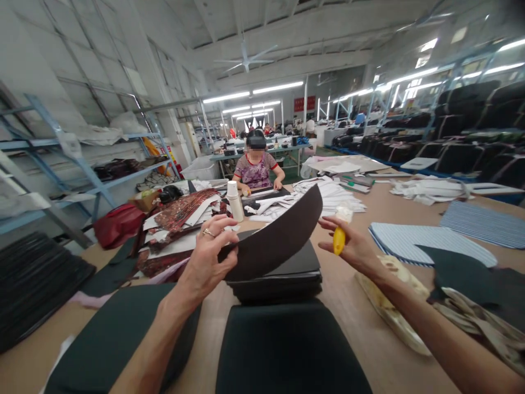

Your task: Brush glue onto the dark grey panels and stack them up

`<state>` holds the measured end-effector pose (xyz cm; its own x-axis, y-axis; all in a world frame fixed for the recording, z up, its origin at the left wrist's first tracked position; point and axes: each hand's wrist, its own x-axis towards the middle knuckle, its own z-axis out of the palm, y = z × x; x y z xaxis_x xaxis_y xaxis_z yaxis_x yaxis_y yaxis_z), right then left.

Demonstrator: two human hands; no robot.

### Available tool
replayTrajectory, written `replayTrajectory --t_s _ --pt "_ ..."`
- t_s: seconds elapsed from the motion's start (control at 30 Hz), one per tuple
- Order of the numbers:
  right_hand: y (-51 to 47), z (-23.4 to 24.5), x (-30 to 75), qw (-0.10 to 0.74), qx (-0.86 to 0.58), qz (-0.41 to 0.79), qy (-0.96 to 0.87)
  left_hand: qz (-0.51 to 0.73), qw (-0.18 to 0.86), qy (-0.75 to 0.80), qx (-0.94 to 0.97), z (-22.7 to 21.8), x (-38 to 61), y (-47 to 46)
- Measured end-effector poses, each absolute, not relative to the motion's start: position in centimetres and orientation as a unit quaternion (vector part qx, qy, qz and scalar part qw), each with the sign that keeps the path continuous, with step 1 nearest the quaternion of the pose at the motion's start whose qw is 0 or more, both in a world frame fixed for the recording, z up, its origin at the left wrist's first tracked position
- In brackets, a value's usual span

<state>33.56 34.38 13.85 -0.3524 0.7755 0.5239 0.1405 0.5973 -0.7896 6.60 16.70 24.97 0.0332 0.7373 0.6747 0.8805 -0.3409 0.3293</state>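
Note:
My left hand (209,251), with a ring on one finger, pinches the left end of a curved black sheet (283,238). The sheet is raised and tilted above a stack of similar black pieces (274,287). To the right of the sheet, my right hand (350,246) is closed around a yellow-handled brush (339,241) with a pale head. That hand is apart from the sheet. Closest to me lies a dark green panel (287,350), in front of the stack. Another dark panel (110,334) is partly hidden under my left forearm.
A pale, crusted tray (379,306) sits beneath my right forearm. Stacked white cups (235,202) stand behind the sheet, near patterned fabric (184,213). Striped blue pieces (430,241) lie at right. Across the table a person (256,169) handles material near white strips (328,191).

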Motion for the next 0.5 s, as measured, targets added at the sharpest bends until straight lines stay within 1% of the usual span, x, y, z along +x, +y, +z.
replayTrajectory --t_s 0.07,0.2,0.3,0.37,0.43,0.5 --pt "34.0 13.8 33.9 0.487 -0.3 0.347 -0.743 -0.396 0.061 -0.567 -0.72 25.6 7.2 15.6" --pt "33.1 14.1 34.3 0.493 -0.327 0.337 -0.732 -0.394 0.015 -0.549 -0.737 26.1 7.8 14.4" --pt "31.5 14.6 34.1 0.464 -0.342 0.339 -0.743 -0.388 0.032 -0.536 -0.75 26.3 6.9 13.4" --pt "29.8 15.3 33.9 0.471 -0.344 0.325 -0.744 -0.391 0.062 -0.54 -0.743 26.4 5.2 12.2" --pt "27.9 16.3 33.6 0.502 -0.341 0.301 -0.735 -0.436 0.074 -0.56 -0.701 25.6 2.5 10.6" --pt "26.0 17.5 33.5 0.53 -0.342 0.278 -0.725 -0.541 0.04 -0.578 -0.61 23.3 -0.6 9.0"
